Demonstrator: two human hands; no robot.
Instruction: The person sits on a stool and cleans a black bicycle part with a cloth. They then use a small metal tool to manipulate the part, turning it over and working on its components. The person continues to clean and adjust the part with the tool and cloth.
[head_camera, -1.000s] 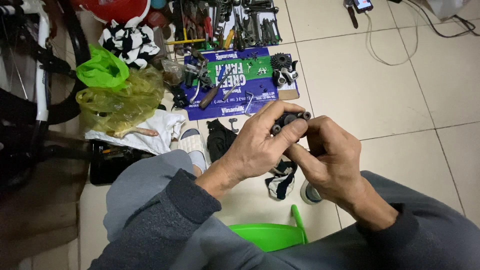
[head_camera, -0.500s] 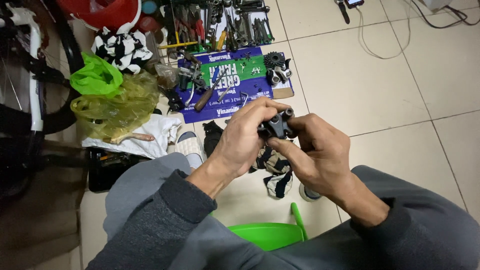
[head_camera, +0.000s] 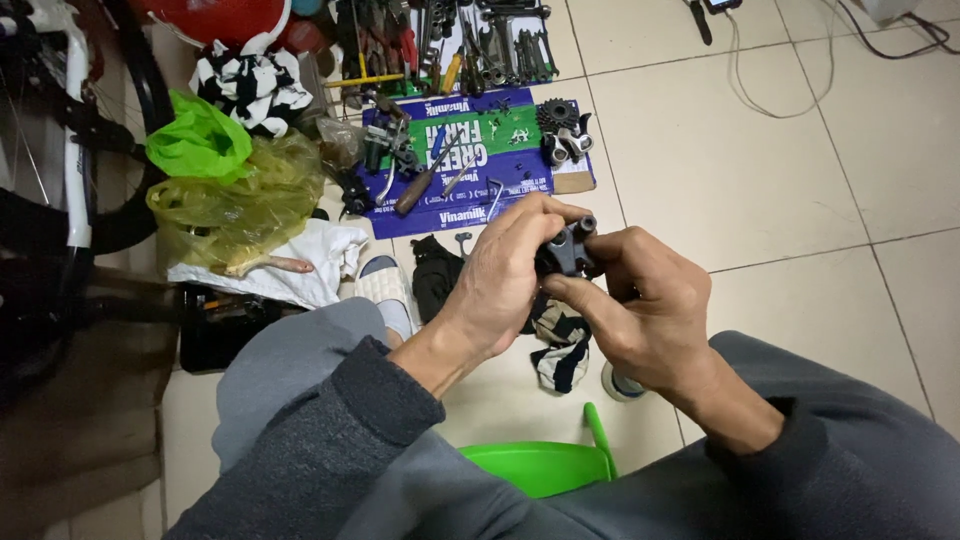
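Observation:
Both my hands hold a small dark metal bicycle part (head_camera: 568, 248) in front of me, above the tiled floor. My left hand (head_camera: 505, 275) wraps its fingers over the part's left side and top. My right hand (head_camera: 645, 300) pinches it from the right and below. A round end of the part sticks out at the top right. Under my hands lie a black rag (head_camera: 437, 275) and a striped cloth (head_camera: 562, 350).
A flattened blue and green carton (head_camera: 470, 160) carries screwdrivers, small parts and a gear cluster (head_camera: 562, 130). Wrenches (head_camera: 480, 40) lie behind it. Yellow and green plastic bags (head_camera: 230, 190) and a bicycle wheel (head_camera: 60, 150) are on the left. A green stool (head_camera: 545, 465) sits under me.
My hands have stayed together on the part; the fingers have shifted a little around it, with the left fingers now further over its top.

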